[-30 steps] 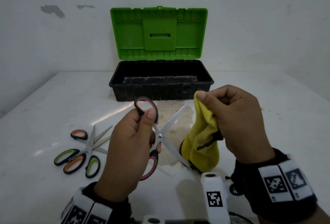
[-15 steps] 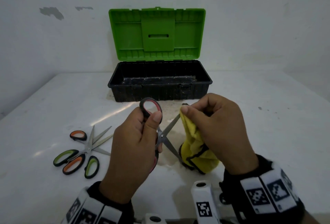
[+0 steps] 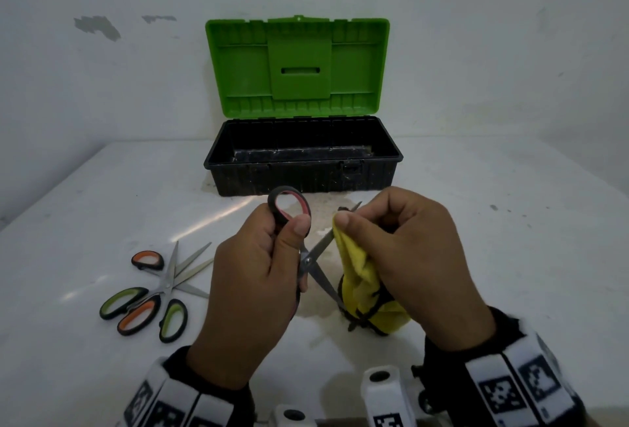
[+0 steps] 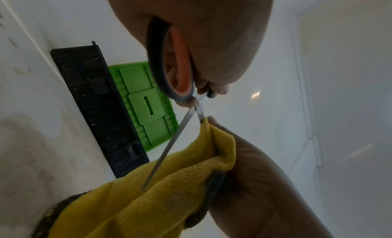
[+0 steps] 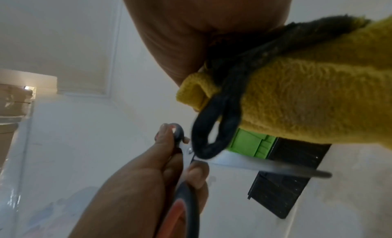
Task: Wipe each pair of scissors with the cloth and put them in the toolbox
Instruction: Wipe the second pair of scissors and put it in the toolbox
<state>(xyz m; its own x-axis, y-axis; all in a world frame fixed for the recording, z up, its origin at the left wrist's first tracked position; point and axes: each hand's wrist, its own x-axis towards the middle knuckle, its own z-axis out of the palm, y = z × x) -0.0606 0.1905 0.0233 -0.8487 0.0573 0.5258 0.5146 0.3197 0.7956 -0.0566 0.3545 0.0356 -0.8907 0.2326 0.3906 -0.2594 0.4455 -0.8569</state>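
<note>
Head view: your left hand (image 3: 252,287) grips the red-handled scissors (image 3: 308,258) by the handles, blades spread open. Your right hand (image 3: 405,256) pinches the yellow cloth (image 3: 360,277) around the upper blade, whose tip pokes out past your fingers. The open toolbox (image 3: 303,171) sits just beyond both hands on the surface (image 3: 510,239). Two more pairs of scissors (image 3: 153,290) lie crossed to the left of your left hand.

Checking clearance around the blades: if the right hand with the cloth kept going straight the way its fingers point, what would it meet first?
Probably the left hand. The right hand points leftward, its cloth already pinched on the upper blade of the scissors, so it would slide along that blade toward the pivot and the left thumb. Depth is uncertain.
</note>
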